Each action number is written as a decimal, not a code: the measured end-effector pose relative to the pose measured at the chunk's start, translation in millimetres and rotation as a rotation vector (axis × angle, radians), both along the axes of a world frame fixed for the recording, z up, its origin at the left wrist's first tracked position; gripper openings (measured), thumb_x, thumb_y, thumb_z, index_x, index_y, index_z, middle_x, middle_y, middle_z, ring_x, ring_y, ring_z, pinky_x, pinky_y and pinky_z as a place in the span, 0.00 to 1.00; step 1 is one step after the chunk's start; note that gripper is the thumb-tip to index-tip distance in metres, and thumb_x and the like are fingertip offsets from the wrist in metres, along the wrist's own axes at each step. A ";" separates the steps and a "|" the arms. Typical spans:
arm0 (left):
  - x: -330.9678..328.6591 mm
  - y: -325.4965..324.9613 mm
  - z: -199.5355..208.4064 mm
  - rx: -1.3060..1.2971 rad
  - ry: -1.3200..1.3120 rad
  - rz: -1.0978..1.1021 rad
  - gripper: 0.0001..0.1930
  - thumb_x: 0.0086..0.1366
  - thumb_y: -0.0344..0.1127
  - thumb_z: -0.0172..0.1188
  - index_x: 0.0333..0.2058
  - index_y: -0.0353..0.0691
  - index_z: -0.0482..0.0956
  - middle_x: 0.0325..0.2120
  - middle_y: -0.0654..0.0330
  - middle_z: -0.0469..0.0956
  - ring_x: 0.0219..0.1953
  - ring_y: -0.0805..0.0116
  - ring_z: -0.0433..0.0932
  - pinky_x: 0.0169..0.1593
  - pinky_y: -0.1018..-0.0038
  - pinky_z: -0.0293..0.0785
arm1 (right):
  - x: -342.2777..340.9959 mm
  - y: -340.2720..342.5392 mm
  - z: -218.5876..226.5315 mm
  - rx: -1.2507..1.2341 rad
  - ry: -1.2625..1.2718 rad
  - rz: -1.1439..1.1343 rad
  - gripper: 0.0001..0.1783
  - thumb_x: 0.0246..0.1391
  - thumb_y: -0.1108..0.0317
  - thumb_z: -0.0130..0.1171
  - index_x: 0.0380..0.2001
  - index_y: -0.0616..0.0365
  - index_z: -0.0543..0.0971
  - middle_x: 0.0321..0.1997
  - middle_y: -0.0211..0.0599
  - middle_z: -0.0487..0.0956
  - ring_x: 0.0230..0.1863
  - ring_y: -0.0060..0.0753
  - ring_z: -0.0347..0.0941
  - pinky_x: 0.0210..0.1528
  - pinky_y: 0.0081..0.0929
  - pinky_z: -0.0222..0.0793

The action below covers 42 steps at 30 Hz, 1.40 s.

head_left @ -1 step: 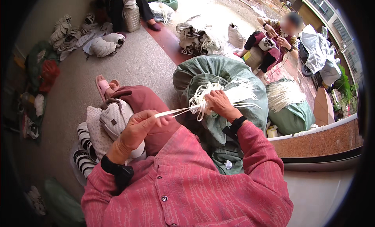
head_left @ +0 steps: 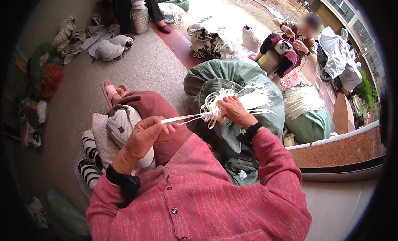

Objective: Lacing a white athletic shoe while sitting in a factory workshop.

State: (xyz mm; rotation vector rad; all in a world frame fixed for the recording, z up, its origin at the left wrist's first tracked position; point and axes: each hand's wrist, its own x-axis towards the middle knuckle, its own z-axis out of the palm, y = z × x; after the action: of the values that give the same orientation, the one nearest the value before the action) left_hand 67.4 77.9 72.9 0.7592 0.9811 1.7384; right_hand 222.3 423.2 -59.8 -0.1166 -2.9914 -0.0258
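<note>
My left hand (head_left: 142,137) is closed on the ends of white shoelaces (head_left: 182,118), pulled out straight between my two hands. The rest of the bundle of shoelaces (head_left: 212,108) is gripped in my right hand (head_left: 233,110), with loops hanging from its left side. Loose lace ends (head_left: 258,99) fan out just beyond that hand across a big green sack (head_left: 205,75). Beside my left hand, a white shoe (head_left: 123,124) rests against my thigh, partly hidden by my wrist. A dotted pale cloth (head_left: 100,131) lies left of the shoe.
Striped black-and-white shoe pieces (head_left: 88,170) lie at my left. A second green sack (head_left: 309,122) topped with white laces stands right, by a low brown ledge (head_left: 336,147). Two people sit farther off among shoe piles (head_left: 213,42); the right person's hand (head_left: 301,45) works on a shoe.
My left hand has shifted slightly to the left, drawing the laces a little farther from the bundle. My right hand has stayed in place. The seated person's hands at the right moved slightly.
</note>
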 end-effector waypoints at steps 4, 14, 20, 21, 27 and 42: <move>-22.7 -29.3 -3.1 0.099 -0.066 0.157 0.11 0.70 0.36 0.51 0.28 0.41 0.75 0.22 0.64 0.71 0.31 0.69 0.73 0.58 0.62 0.66 | 6.9 29.4 24.1 -0.095 -0.170 -0.046 0.14 0.35 0.59 0.67 0.28 0.48 0.77 0.31 0.35 0.74 0.40 0.41 0.73 0.48 0.39 0.63; -113.1 -226.3 39.5 0.549 -0.255 0.548 0.12 0.73 0.32 0.44 0.29 0.37 0.65 0.16 0.68 0.52 0.16 0.79 0.51 0.21 0.79 0.49 | 60.4 117.3 182.9 0.197 0.029 -0.355 0.13 0.48 0.60 0.63 0.39 0.44 0.78 0.35 0.34 0.74 0.39 0.39 0.74 0.42 0.37 0.61; -147.2 -378.3 -10.6 0.589 -0.127 0.702 0.14 0.75 0.34 0.39 0.43 0.29 0.70 0.17 0.67 0.53 0.14 0.80 0.49 0.17 0.80 0.48 | 114.2 179.0 218.8 0.153 0.359 -0.534 0.14 0.53 0.58 0.61 0.43 0.44 0.79 0.37 0.38 0.75 0.39 0.48 0.76 0.41 0.44 0.69; -137.7 -370.8 -7.6 0.582 -0.126 0.705 0.14 0.75 0.34 0.39 0.43 0.29 0.70 0.17 0.67 0.53 0.14 0.80 0.49 0.17 0.80 0.48 | 110.4 182.7 228.8 0.129 0.488 -0.447 0.14 0.54 0.58 0.60 0.44 0.44 0.79 0.37 0.39 0.76 0.39 0.50 0.77 0.39 0.44 0.70; -122.9 -297.6 -12.6 0.269 -0.127 0.692 0.15 0.76 0.37 0.40 0.47 0.32 0.71 0.17 0.66 0.54 0.13 0.79 0.47 0.14 0.80 0.47 | 123.0 182.7 308.9 0.565 0.863 -0.612 0.15 0.55 0.60 0.59 0.45 0.49 0.79 0.41 0.42 0.78 0.35 0.53 0.77 0.39 0.44 0.72; -46.4 -154.0 26.0 -0.688 0.154 0.433 0.12 0.72 0.39 0.49 0.42 0.37 0.77 0.13 0.76 0.57 0.12 0.89 0.50 0.15 0.87 0.45 | 202.7 88.5 46.1 -0.033 -0.135 -0.677 0.14 0.36 0.64 0.72 0.31 0.51 0.84 0.35 0.37 0.81 0.40 0.39 0.76 0.54 0.36 0.64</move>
State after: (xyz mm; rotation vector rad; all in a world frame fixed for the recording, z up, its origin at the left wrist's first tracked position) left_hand 21.0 -76.1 98.8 0.2389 1.8220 1.5347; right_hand 425.0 511.7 -13.7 -1.1555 -2.9203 -0.0598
